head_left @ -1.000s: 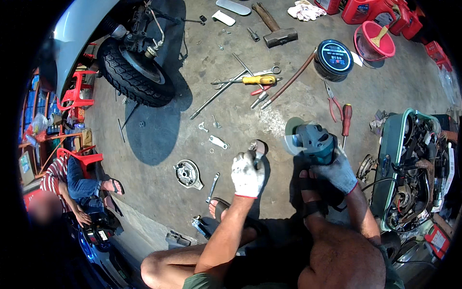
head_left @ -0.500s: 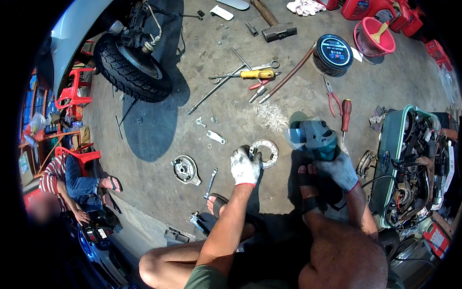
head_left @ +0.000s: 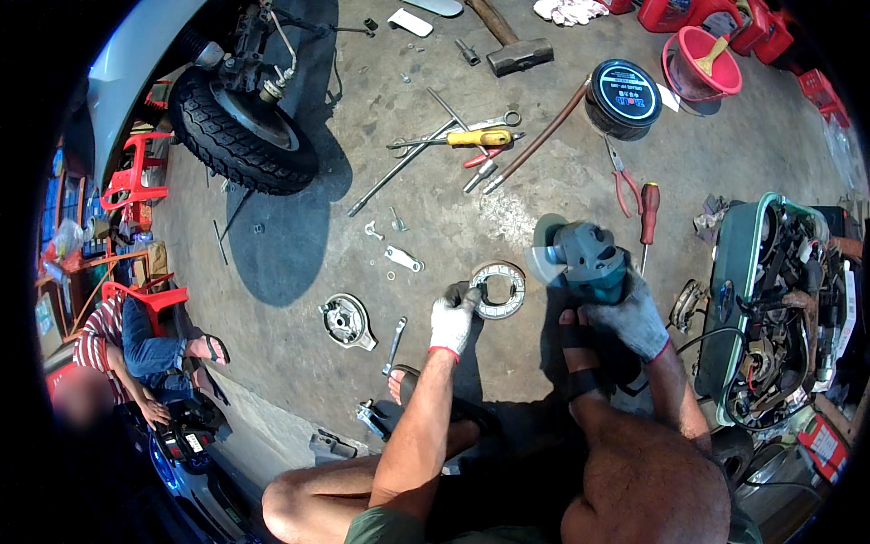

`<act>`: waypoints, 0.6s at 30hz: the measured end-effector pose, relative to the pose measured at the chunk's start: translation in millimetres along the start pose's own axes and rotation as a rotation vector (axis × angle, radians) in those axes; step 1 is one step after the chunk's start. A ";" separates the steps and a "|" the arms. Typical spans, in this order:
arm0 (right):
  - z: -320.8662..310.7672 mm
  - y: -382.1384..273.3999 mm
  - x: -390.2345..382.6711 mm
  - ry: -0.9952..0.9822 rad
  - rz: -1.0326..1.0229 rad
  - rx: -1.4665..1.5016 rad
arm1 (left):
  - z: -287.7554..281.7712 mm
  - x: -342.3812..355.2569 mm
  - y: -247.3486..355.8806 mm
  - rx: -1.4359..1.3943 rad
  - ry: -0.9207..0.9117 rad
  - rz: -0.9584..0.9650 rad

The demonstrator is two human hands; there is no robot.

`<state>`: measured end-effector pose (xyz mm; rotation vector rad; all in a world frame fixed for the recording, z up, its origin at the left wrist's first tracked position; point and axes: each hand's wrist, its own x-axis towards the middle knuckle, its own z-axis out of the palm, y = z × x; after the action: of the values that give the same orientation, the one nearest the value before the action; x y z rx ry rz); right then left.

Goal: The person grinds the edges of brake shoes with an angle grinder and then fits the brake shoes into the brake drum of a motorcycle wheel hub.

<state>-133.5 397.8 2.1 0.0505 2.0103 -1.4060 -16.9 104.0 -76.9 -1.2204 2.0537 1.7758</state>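
My left hand (head_left: 455, 325), in a white glove with dark fingertips, pinches the near left edge of a ring-shaped pair of brake shoes (head_left: 517, 292). In my gloved right hand (head_left: 642, 322) is a teal angle grinder (head_left: 589, 256), its disc end pointing left toward the brake shoes. The disc looks smeared, and a gap separates it from the shoes. Left of my left hand a round metal brake backing plate (head_left: 346, 322) lies on the concrete, with a small wrench (head_left: 396, 344) beside it. A small metal lever arm (head_left: 404, 258) lies farther off.
A yellow-handled screwdriver (head_left: 480, 138), pliers (head_left: 623, 181), a red screwdriver (head_left: 650, 213), a sledgehammer (head_left: 521, 56) and a black tub (head_left: 623, 102) lie beyond. At right stands a green bin (head_left: 757, 218) of parts. A tyre (head_left: 245, 136) is upper left; a seated person (head_left: 145, 344) is far left.
My left hand has shifted slightly left and nearer on the brake shoes, its fingers now at their edge. The grinder, still in my right hand, has turned slightly.
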 end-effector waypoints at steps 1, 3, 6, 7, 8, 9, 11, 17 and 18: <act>0.6 -0.3 -0.8 -0.012 -0.006 0.059 | 2.6 -4.8 1.6 -0.050 0.021 0.028; 1.5 -1.1 -2.6 0.005 -0.051 0.057 | 8.2 -10.8 8.6 -0.242 0.043 -0.020; 1.4 -1.7 -4.0 0.002 -0.053 0.073 | 11.2 -17.6 21.5 -0.365 0.095 -0.049; 0.9 -1.6 -4.1 -0.020 -0.017 0.065 | 12.5 -20.3 25.0 -0.405 0.076 -0.007; 0.8 -1.4 -4.1 -0.035 -0.002 0.038 | 13.4 -21.4 28.4 -0.410 0.084 0.007; 1.1 -1.0 -4.2 -0.033 -0.004 -0.008 | 14.3 -22.2 31.3 -0.412 0.095 0.012; 4.2 -0.1 -3.6 -0.070 -0.025 0.056 | 16.0 -23.1 36.0 -0.424 0.110 0.018; 9.9 -1.0 -4.7 -0.061 -0.098 0.048 | 23.2 -29.1 42.5 -0.527 0.099 0.002; 9.8 -1.5 -4.8 -0.062 -0.145 0.022 | 23.5 -30.1 42.6 -0.509 0.095 0.001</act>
<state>-125.5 390.5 4.1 -0.1298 1.9811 -1.5012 -34.2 137.0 -33.5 -1.4442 1.6920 2.3744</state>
